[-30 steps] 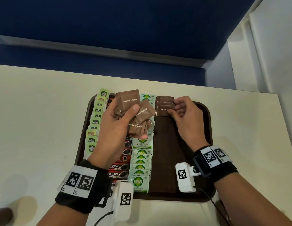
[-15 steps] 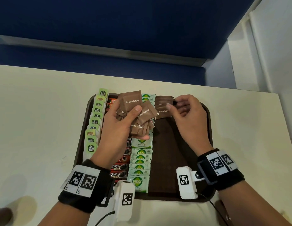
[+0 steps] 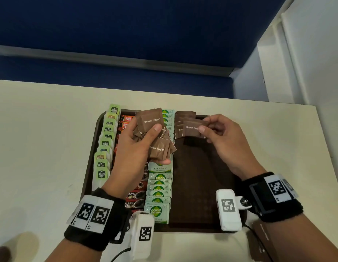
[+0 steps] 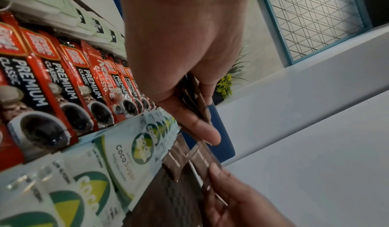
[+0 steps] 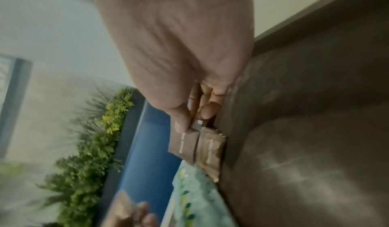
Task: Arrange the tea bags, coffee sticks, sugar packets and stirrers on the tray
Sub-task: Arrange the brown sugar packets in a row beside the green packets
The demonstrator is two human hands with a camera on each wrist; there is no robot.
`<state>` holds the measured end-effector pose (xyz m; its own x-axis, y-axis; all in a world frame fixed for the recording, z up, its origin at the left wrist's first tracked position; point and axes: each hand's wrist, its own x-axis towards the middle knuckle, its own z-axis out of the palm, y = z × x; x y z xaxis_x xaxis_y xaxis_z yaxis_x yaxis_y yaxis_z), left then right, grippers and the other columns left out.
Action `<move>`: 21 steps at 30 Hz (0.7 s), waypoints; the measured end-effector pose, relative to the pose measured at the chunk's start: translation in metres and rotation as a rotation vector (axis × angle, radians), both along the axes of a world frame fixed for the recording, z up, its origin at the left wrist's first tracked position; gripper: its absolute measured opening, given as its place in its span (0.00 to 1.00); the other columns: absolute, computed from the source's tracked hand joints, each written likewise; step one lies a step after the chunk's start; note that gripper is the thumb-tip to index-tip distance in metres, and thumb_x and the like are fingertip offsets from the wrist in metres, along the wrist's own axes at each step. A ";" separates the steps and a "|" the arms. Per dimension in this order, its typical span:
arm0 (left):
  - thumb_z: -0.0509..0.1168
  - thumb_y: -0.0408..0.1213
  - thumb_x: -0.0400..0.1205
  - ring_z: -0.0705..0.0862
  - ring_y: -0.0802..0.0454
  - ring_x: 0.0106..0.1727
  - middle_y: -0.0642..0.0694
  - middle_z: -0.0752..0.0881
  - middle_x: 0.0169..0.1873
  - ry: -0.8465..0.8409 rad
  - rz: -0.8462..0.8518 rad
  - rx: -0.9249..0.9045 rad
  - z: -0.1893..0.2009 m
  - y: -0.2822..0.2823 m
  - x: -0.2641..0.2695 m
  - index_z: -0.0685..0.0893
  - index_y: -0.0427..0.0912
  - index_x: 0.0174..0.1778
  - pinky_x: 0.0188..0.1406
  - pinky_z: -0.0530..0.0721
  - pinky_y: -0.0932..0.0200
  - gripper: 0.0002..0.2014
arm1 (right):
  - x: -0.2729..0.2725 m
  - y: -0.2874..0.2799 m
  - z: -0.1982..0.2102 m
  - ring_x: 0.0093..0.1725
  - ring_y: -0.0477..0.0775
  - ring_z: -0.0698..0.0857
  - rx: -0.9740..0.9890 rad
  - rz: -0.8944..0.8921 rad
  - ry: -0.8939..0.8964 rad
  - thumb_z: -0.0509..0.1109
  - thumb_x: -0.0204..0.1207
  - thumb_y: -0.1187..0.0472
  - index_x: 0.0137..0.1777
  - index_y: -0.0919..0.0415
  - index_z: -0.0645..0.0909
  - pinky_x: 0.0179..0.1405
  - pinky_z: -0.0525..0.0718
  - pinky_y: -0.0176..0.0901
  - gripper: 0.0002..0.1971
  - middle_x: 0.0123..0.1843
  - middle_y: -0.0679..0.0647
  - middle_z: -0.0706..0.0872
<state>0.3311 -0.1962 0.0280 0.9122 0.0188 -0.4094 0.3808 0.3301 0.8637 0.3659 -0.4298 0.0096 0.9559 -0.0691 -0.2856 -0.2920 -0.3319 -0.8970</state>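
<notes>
left hand (image 3: 138,148) clutches a fanned bunch of brown sugar packets (image 3: 152,129) above the tray (image 3: 200,182). right hand (image 3: 223,138) pinches a single brown sugar packet (image 3: 190,128) just over the few already lying at the tray's far end (tea bags (image 3: 106,140), coffee sticks (image 4: 63,84) and coco sugar packets (image 3: 159,188) sit in rows to the left).

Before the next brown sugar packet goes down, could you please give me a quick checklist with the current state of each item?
1. Right hand pinches one brown sugar packet: ok.
2. Left hand grips the spare packets: ok.
3. Brown sugar row started at the tray's far end: ok.
4. Bare tray floor free for more: ok.
5. Stirrers on the tray: cannot tell, none visible.
</notes>
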 end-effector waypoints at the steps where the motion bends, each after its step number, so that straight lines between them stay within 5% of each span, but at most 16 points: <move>1: 0.71 0.36 0.90 0.95 0.24 0.49 0.37 0.95 0.56 0.000 0.001 -0.004 0.000 0.001 0.000 0.85 0.47 0.72 0.30 0.95 0.46 0.14 | -0.002 -0.003 -0.005 0.55 0.47 0.91 -0.056 0.009 -0.001 0.79 0.84 0.59 0.57 0.48 0.87 0.54 0.90 0.40 0.06 0.53 0.46 0.93; 3: 0.72 0.36 0.89 0.95 0.23 0.51 0.36 0.95 0.57 0.001 0.002 -0.004 0.001 0.003 0.000 0.85 0.47 0.72 0.31 0.95 0.45 0.15 | -0.005 -0.003 -0.015 0.53 0.44 0.89 -0.148 0.066 0.009 0.78 0.84 0.58 0.56 0.46 0.86 0.56 0.88 0.41 0.07 0.52 0.44 0.92; 8: 0.72 0.36 0.89 0.95 0.24 0.50 0.36 0.94 0.57 0.009 0.005 -0.010 0.000 0.003 -0.003 0.85 0.47 0.72 0.30 0.95 0.45 0.15 | -0.010 0.011 -0.029 0.46 0.35 0.84 -0.235 0.066 -0.077 0.81 0.81 0.62 0.57 0.53 0.86 0.46 0.81 0.24 0.09 0.49 0.46 0.90; 14: 0.72 0.37 0.89 0.95 0.24 0.49 0.35 0.94 0.57 0.019 0.010 -0.007 -0.004 0.004 -0.005 0.85 0.48 0.72 0.31 0.95 0.44 0.15 | -0.009 0.017 -0.038 0.46 0.43 0.83 -0.397 0.144 -0.146 0.87 0.74 0.57 0.66 0.47 0.81 0.48 0.84 0.32 0.24 0.59 0.45 0.80; 21: 0.72 0.37 0.89 0.95 0.24 0.52 0.35 0.93 0.61 0.021 0.024 0.005 -0.007 0.006 -0.006 0.86 0.50 0.72 0.33 0.95 0.44 0.15 | -0.003 0.021 -0.036 0.43 0.42 0.81 -0.463 0.159 -0.142 0.87 0.74 0.57 0.68 0.49 0.79 0.49 0.81 0.33 0.26 0.60 0.47 0.78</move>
